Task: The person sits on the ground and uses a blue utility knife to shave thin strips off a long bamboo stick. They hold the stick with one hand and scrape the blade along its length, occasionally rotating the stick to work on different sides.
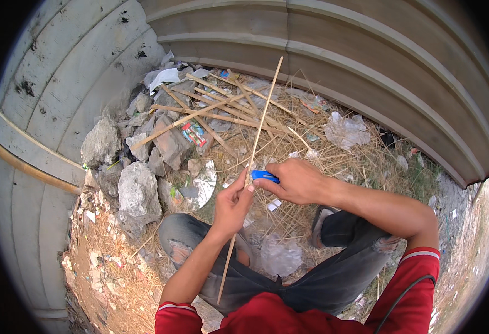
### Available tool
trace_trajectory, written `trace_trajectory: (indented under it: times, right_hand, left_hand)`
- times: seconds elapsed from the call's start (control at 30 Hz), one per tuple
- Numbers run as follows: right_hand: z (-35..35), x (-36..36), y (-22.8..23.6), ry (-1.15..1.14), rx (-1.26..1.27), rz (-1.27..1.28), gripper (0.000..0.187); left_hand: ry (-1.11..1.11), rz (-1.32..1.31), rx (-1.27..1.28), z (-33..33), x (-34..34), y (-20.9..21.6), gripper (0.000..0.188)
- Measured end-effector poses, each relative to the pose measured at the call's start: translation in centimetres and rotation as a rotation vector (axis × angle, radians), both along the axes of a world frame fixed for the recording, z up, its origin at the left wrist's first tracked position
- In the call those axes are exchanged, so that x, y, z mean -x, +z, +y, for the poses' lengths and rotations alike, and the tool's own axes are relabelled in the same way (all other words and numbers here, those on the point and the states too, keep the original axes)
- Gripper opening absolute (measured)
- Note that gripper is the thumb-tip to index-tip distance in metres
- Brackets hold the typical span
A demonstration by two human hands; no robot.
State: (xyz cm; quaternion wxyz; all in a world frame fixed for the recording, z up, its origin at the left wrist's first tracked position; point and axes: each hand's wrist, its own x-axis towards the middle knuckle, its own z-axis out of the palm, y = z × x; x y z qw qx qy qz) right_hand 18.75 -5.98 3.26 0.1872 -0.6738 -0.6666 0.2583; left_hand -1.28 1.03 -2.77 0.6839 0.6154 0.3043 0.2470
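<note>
My left hand grips a long thin bamboo strip that runs from near my knee up toward the wall. My right hand holds a blue-handled knife with its tip against the strip, just above my left thumb. Both hands meet over my knees, which are in torn grey jeans. The knife's blade is mostly hidden by my fingers.
A pile of grey stones lies at the left beside a curved concrete wall. More bamboo sticks, dry straw, plastic scraps and paper litter cover the ground ahead. A corrugated wall closes off the far side.
</note>
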Motion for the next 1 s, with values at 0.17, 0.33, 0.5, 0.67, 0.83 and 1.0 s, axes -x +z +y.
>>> trace_trajectory:
  times: [0.17,0.33,0.5,0.67,0.83,1.0]
  right_hand:
    - [-0.3,-0.1,-0.5,0.039,-0.044,0.039,0.047]
    - [0.0,0.0,-0.8,0.011,-0.025,-0.043,0.047]
    - [1.7,-2.1,-0.4,-0.126,-0.097,-0.148,0.052]
    - [3.9,-14.6,-2.0,-0.654,-0.180,-0.125,0.067]
    - [-2.0,-26.5,-7.4,-0.990,-0.331,-0.220,0.067]
    - [-1.4,-19.9,-4.0,-0.797,-0.376,-0.035,0.065]
  left_hand:
    - [-0.014,0.006,-0.024,0.0,0.2,-0.3,0.054]
    - [-0.007,0.026,-0.002,-0.3,0.4,-0.2,0.049]
    - [-0.028,0.023,-0.052,0.0,-0.2,0.3,0.049]
    - [-0.134,0.129,-0.189,-2.3,1.6,-0.7,0.048]
    - [-0.260,0.090,-0.256,-2.7,3.5,-1.8,0.047]
    - [-0.164,-0.062,0.140,-0.7,3.7,-0.5,0.048]
